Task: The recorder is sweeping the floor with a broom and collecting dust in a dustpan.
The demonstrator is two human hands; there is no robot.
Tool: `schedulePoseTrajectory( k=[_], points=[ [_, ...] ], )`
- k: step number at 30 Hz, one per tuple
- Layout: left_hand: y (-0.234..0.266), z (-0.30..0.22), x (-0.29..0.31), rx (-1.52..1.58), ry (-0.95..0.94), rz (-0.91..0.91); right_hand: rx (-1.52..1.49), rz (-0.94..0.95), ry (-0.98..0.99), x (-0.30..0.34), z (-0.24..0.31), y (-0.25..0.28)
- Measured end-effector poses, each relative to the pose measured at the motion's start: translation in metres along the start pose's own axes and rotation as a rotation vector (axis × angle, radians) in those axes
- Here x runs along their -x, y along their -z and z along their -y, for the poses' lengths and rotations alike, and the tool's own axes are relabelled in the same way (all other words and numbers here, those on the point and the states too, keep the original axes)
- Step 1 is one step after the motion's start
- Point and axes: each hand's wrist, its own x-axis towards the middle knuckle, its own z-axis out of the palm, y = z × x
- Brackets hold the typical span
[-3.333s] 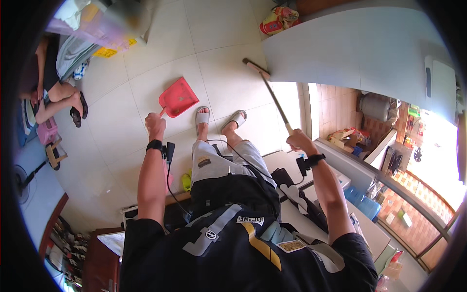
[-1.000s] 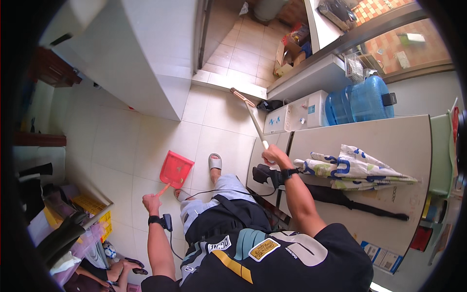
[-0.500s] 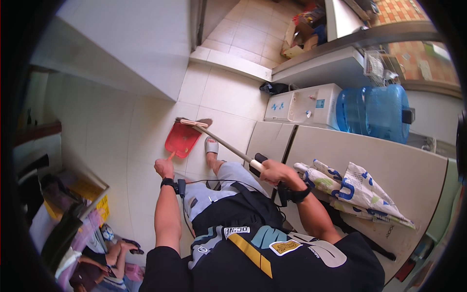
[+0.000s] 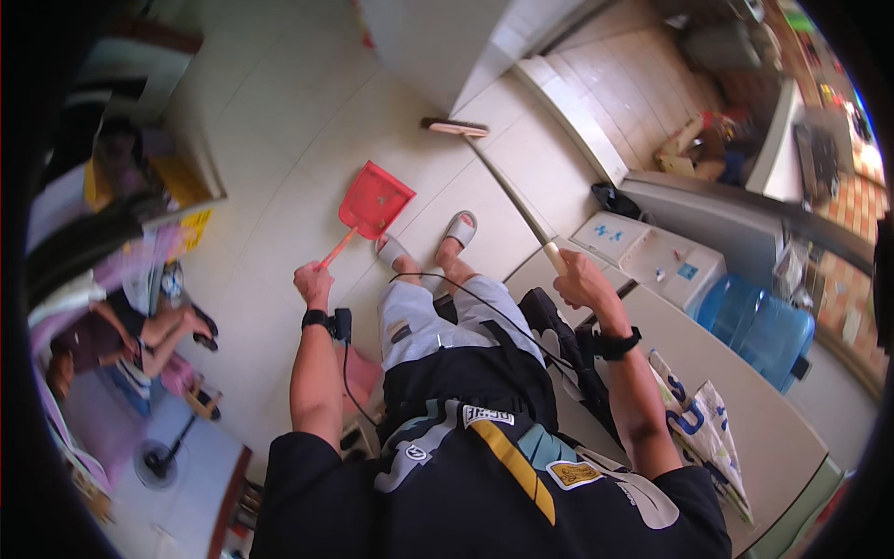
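Observation:
My left hand (image 4: 313, 283) is closed round the orange-red handle of a red dustpan (image 4: 376, 200). The pan lies low over the tiled floor, ahead of my feet, with a few small specks in it. In my right hand (image 4: 585, 279) I grip the pale upper end of a long-handled broom (image 4: 510, 189). Its stick runs forward and left to a dark-bristled head (image 4: 454, 127), which is apart from the dustpan and close to the corner of a white wall or cabinet.
A water dispenser with a blue bottle (image 4: 754, 326) lies along the right, beside a white cabinet with a printed cloth (image 4: 700, 424). A raised doorsill (image 4: 573, 116) is ahead right. Another person sits at the left, near a fan (image 4: 158, 463) and a yellow crate (image 4: 194, 231).
The broom head has left the dustpan's edge and moved forward and right. My left hand still holds the dustpan, now turned. The whole view has swung round, and both feet now show.

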Motion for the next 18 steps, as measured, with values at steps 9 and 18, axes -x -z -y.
schedulePoseTrajectory(
  k=[9,18],
  points=[
    [0.019,0.058,-0.025,-0.134,0.179,-0.139,0.031,0.334,-0.037,0.006,0.102,-0.126],
    [0.047,0.194,-0.029,0.06,0.315,-0.149,-0.056,0.342,0.155,0.044,0.195,-0.156]
  ],
)
